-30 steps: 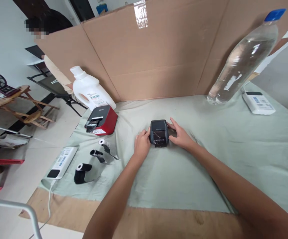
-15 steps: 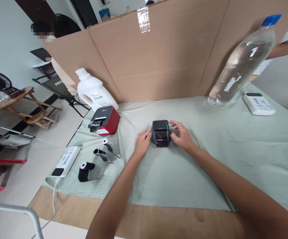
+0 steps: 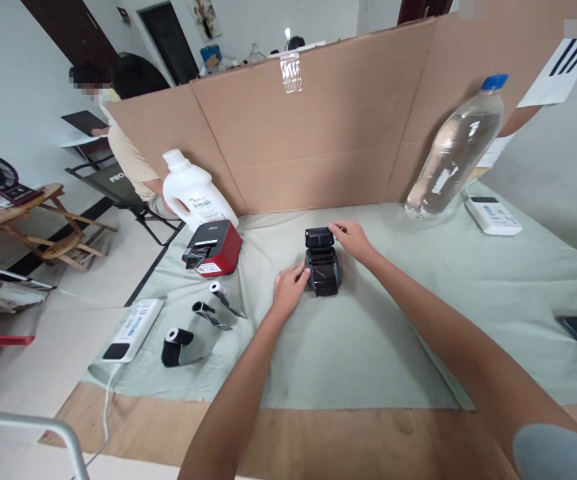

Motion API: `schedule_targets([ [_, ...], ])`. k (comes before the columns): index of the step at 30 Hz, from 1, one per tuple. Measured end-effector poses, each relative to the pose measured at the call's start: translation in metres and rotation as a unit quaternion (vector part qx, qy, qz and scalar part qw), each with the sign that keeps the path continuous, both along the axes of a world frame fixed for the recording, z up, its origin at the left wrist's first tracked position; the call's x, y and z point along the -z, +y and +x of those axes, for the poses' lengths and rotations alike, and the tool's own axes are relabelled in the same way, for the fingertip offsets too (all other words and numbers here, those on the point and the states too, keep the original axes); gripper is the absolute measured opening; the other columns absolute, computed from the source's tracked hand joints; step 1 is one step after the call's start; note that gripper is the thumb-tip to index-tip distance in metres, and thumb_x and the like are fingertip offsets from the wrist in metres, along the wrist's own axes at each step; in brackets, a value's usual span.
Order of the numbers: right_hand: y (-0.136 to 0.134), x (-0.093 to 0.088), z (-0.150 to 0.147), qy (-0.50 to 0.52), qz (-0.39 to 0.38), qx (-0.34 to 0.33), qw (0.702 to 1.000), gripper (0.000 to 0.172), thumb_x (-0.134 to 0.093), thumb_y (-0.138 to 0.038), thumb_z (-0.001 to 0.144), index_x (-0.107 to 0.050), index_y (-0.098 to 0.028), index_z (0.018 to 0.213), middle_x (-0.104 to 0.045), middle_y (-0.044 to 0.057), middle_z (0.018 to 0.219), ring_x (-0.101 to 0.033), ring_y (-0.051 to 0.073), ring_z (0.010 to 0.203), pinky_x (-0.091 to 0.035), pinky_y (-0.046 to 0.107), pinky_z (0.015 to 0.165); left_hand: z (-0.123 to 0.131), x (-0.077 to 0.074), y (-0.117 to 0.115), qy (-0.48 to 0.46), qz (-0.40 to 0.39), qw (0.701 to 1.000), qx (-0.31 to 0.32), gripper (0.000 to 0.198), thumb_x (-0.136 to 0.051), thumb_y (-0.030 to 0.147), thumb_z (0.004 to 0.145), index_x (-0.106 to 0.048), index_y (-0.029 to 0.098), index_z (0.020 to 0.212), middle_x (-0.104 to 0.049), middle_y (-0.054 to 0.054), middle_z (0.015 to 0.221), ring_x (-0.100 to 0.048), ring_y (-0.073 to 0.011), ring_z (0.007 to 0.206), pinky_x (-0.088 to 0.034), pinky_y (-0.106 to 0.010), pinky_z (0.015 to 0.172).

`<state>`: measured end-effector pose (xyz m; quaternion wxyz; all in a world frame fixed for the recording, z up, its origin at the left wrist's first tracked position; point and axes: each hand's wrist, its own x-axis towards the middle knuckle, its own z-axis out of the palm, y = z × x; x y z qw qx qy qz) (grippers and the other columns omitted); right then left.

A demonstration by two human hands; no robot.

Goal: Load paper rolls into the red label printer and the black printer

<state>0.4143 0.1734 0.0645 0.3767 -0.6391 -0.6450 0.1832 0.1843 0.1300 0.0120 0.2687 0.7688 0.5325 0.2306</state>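
Near the middle of the worktop [image 3: 348,437] sat the black printer [image 3: 321,257], upright on the pale green cloth [image 3: 358,360], its lid [image 3: 319,236] up and tipped back! Our hands were apart, one to each side of it: the left hand [image 3: 290,288] had its fingertips against the left side, and the right hand [image 3: 352,241] touched the lid at its upper right corner. Pinched or merely pressed? From up here we couldn't tell, for either hand.

And how would this one handle? Fairly light, we reckoned, going by its compact build, and stiff all round, hard plastic by the look of it; those smooth sides might well slide under dry fingers, and the cloth could ruck if we shoved. The lid looked like the delicate part, hinged at the back by our guess, so an easy touch there suited us, no wrenching! The dark glossy strip [image 3: 325,283] draped over the front seemed thin and quick to crease: best left alone. For a firm hold, we fancied both sides, down low.
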Motion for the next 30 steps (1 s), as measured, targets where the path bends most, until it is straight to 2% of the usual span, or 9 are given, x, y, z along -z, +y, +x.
schedule_targets([
  [2,0.010,-0.010,-0.005,-0.005,-0.029,0.067,0.997,0.040,-0.047,-0.044,0.098,-0.074,-0.014,0.093,-0.070,0.008,0.085,-0.062,0.021,0.080,-0.045,0.031,0.077,0.000,0.000,0.000,0.001,0.001,1.000,-0.001,0.047,-0.040,0.043,0.106,-0.057,0.028,0.147,-0.073,-0.006,0.117,-0.062,-0.0262,0.123,-0.041,-0.046,0.112],
  [5,0.004,-0.020,-0.011,-0.055,0.020,0.121,0.991,0.033,-0.054,-0.042,0.094,-0.073,-0.015,0.096,-0.070,0.009,0.089,-0.060,0.021,0.082,-0.042,0.031,0.075,0.001,-0.001,-0.001,0.001,0.003,1.000,-0.003,0.048,-0.040,0.044,0.106,-0.058,0.027,0.147,-0.074,-0.007,0.116,-0.062,-0.0265,0.122,-0.042,-0.046,0.111],
  [8,-0.014,-0.025,-0.014,-0.130,0.018,0.044,0.990,0.030,-0.054,-0.041,0.094,-0.075,-0.019,0.090,-0.071,0.007,0.085,-0.061,0.021,0.079,-0.041,0.031,0.072,0.002,-0.003,-0.002,0.003,0.006,1.000,-0.002,0.047,-0.041,0.043,0.105,-0.059,0.027,0.146,-0.074,-0.007,0.118,-0.062,-0.0262,0.124,-0.042,-0.044,0.111],
  [12,-0.021,-0.024,-0.017,-0.246,-0.099,-0.066,0.962,0.021,-0.059,-0.030,0.090,-0.080,-0.024,0.094,-0.076,0.006,0.095,-0.067,0.023,0.089,-0.045,0.031,0.074,0.002,-0.004,-0.003,0.008,0.003,1.000,-0.004,0.047,-0.042,0.042,0.105,-0.059,0.028,0.146,-0.074,-0.007,0.120,-0.061,-0.0264,0.125,-0.042,-0.043,0.111],
  [16,-0.006,-0.021,-0.031,-0.310,-0.187,-0.067,0.930,0.017,-0.073,-0.020,0.074,-0.081,-0.024,0.089,-0.077,0.010,0.096,-0.070,0.028,0.089,-0.050,0.035,0.074,0.002,-0.005,-0.003,0.006,0.003,1.000,-0.006,0.046,-0.041,0.043,0.106,-0.059,0.030,0.146,-0.073,-0.006,0.125,-0.061,-0.0266,0.126,-0.040,-0.044,0.112],
  [21,0.003,-0.025,-0.034,-0.338,-0.198,-0.079,0.917,0.016,-0.077,-0.018,0.069,-0.078,-0.021,0.085,-0.075,0.013,0.096,-0.069,0.029,0.086,-0.051,0.038,0.073,0.002,-0.009,-0.005,0.011,0.006,1.000,-0.009,0.048,-0.041,0.046,0.106,-0.059,0.027,0.146,-0.074,-0.007,0.119,-0.062,-0.0274,0.123,-0.042,-0.044,0.110],
  [24,-0.003,-0.039,-0.018,-0.305,-0.134,-0.101,0.937,0.017,-0.074,-0.021,0.073,-0.074,-0.020,0.090,-0.072,0.013,0.101,-0.067,0.026,0.084,-0.052,0.038,0.074,0.002,-0.011,-0.006,0.014,0.011,1.000,-0.010,0.049,-0.040,0.048,0.106,-0.059,0.026,0.146,-0.075,-0.007,0.118,-0.063,-0.0271,0.121,-0.042,-0.044,0.110],
  [26,-0.010,-0.054,-0.014,-0.226,-0.080,-0.123,0.963,0.019,-0.069,-0.026,0.079,-0.070,-0.020,0.097,-0.070,0.011,0.100,-0.065,0.024,0.081,-0.052,0.038,0.075,0.002,-0.012,-0.007,0.016,0.014,1.000,-0.009,0.048,-0.041,0.047,0.106,-0.061,0.027,0.144,-0.075,-0.007,0.118,-0.063,-0.0274,0.120,-0.042,-0.043,0.110],
  [30,-0.032,-0.090,-0.053,0.007,-0.004,-0.183,0.983,0.027,-0.054,-0.037,0.094,-0.062,-0.022,0.114,-0.070,0.008,0.103,-0.065,0.022,0.086,-0.053,0.036,0.076,0.001,-0.013,-0.008,-0.020,0.010,1.000,-0.012,0.040,-0.047,0.044,0.104,-0.070,0.024,0.131,-0.075,-0.010,0.122,-0.062,-0.0298,0.124,-0.041,-0.044,0.112],
])
